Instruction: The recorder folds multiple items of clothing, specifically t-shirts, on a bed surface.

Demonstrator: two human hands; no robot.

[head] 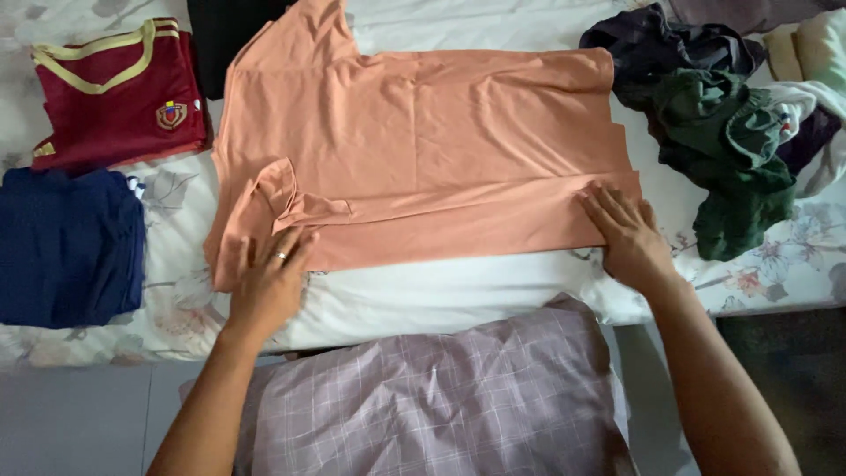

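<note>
clearly the orange shirt (423, 150), spread flat mid-bed with its near edge folded over, looks light, soft and limp, so both flat, open hands, left hand (269, 282) at seven o'clock and right hand (627, 236) at four, press it, gripping nothing.

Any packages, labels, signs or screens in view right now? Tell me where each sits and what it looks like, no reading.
No packages, signs or screens.
Crest badge: small shield, red, yellow and blue, on the chest of the folded maroon jersey, upper left on the bed.
Both hands press the orange T-shirt: left hand at its sleeve end, right hand at the hem end.
</note>
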